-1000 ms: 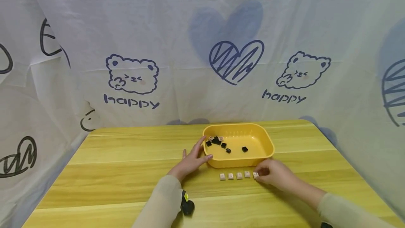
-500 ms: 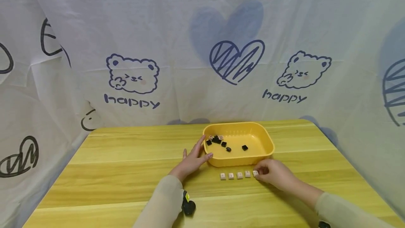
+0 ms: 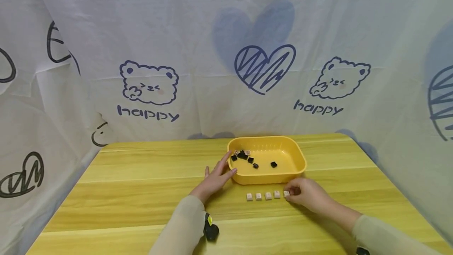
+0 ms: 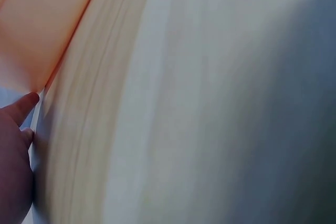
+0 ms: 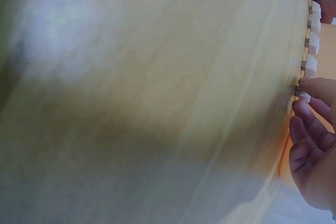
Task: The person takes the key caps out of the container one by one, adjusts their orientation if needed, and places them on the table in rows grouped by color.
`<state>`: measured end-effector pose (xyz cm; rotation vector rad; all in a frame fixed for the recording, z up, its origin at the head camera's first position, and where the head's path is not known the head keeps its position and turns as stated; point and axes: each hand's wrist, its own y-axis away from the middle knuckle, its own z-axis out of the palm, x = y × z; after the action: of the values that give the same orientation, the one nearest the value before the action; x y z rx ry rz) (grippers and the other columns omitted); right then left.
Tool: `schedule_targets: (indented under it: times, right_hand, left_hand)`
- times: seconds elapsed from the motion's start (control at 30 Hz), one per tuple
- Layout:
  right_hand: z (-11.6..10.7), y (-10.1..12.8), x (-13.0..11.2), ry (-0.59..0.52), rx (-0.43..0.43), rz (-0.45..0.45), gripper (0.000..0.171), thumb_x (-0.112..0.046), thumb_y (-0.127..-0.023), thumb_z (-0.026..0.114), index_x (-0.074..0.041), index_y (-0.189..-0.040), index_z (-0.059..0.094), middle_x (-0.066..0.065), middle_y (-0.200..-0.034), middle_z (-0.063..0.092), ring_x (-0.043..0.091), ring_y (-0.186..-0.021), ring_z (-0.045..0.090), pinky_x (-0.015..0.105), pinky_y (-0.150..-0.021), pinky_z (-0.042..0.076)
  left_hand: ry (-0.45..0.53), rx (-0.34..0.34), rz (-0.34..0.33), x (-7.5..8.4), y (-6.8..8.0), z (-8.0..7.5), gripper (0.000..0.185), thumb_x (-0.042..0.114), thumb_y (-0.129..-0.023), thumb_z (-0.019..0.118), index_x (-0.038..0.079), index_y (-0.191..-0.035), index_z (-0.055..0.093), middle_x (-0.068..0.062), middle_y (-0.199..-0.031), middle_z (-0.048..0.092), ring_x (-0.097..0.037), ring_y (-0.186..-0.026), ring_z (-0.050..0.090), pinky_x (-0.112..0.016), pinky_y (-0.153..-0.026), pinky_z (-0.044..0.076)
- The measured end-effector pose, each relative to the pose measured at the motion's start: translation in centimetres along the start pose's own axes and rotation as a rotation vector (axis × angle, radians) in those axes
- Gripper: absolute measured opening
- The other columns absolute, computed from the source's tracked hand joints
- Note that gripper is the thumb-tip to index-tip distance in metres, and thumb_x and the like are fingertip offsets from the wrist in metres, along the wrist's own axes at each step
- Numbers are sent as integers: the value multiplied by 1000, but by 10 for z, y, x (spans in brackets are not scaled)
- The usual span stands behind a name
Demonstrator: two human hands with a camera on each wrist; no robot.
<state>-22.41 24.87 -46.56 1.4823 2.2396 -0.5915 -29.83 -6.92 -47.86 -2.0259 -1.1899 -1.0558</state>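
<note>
Right now the left hand (image 3: 215, 179) lies flat and relaxed against the yellow tray (image 3: 283, 176) on the table (image 3: 141, 192). Black keys (image 3: 243, 155) sit inside. The right hand (image 3: 305, 194) pinches the last white key (image 3: 286, 194) in the row, just before the tray.

head: bright, even, sharp, edges bowed | wrists: blurred, dim shadowed patches
</note>
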Motion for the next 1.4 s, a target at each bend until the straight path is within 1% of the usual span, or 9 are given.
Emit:
schedule_targets:
  times: [0.13,0.2,0.4,0.5,0.67,0.87,1.0,1.2,1.4]
  right_hand:
    - [-3,2,-2,36,11,-20,12,-16,-83,78,-13,-93,73,-13,-76,58,2,-69,52,25,-62,48]
    - [-6,5,-5,78,23,-57,14,-17,-83,78,-13,-95,73,-13,-78,59,2,-67,51,24,-60,47]
    - [-20,3,-19,229,121,-342,18,-16,-79,81,-13,-95,73,-12,-82,60,2,-64,50,20,-54,44]
    - [-29,-6,-25,239,147,-423,21,-13,-77,83,-12,-95,73,-10,-84,62,4,-67,53,21,-56,47]
    - [-40,-28,-34,263,132,-426,23,-14,-78,83,-12,-99,73,-5,-90,65,7,-71,57,23,-60,50]
    - [-44,-60,-44,319,83,-389,23,-18,-82,80,-15,-103,73,-7,-94,63,8,-77,57,25,-64,51]
    - [-42,-79,-45,328,32,-368,23,-18,-84,79,-15,-105,72,-4,-98,64,13,-81,60,28,-68,52]
    - [-36,-105,-42,357,-39,-326,24,-17,-85,77,-13,-108,73,-2,-105,65,19,-92,64,36,-81,54]
    - [-28,-128,-36,325,-139,-294,28,-12,-85,76,-9,-112,71,2,-110,66,24,-97,64,38,-83,53]
  left_hand:
    - [39,-1,-1,0,0,0,69,43,-102,46,26,-159,10,-15,-155,32,-30,-141,32,-61,-107,-20]
    - [59,-6,-4,0,0,0,68,41,-103,45,25,-159,10,-15,-154,33,-30,-140,32,-61,-107,-21]
    - [81,-8,-26,-3,-2,-2,61,32,-104,44,26,-157,16,-15,-152,38,-31,-140,32,-58,-106,-23]
    - [81,-11,-20,-4,-3,-2,60,32,-103,45,25,-157,18,-14,-152,38,-32,-141,31,-59,-106,-24]
    - [77,-19,-19,-5,-3,-2,60,36,-103,47,25,-156,20,-11,-151,40,-30,-141,32,-57,-107,-23]
    - [92,-18,-2,-3,-3,-3,60,37,-102,48,25,-155,24,-13,-150,42,-31,-139,34,-59,-107,-22]
    - [90,-15,-3,-2,-4,-3,57,35,-103,48,26,-154,27,-15,-150,42,-30,-140,34,-58,-107,-22]
    - [79,-22,0,-2,-4,-3,56,35,-103,47,27,-155,25,-14,-151,40,-29,-141,32,-58,-107,-23]
    - [75,-29,-1,-3,-1,-3,58,35,-103,47,24,-156,23,-14,-151,39,-30,-141,32,-59,-106,-23]
